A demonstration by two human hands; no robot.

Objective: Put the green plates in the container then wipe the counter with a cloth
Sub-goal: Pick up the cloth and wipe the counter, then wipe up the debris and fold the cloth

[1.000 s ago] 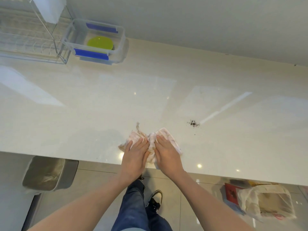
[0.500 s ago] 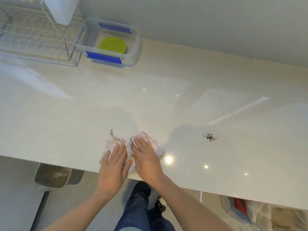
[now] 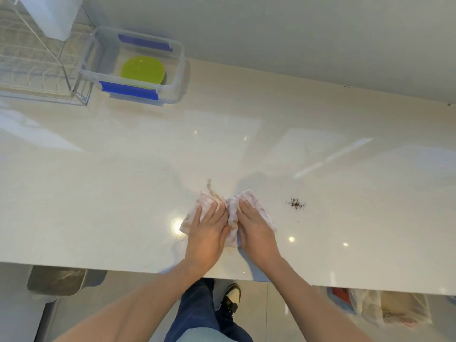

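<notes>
A pale pink cloth lies bunched on the glossy cream counter near its front edge. My left hand and my right hand press flat on the cloth side by side, fingers pointing away from me. A small patch of dark crumbs sits on the counter just right of the cloth. At the back left, green plates lie stacked inside a clear plastic container with blue clips.
A wire dish rack stands left of the container against the wall. Below the counter edge are a bin at the left and a plastic bag at the right on the floor.
Both hands slid the cloth left along the counter, then back right toward the crumbs. The crumbs stay where they were.
</notes>
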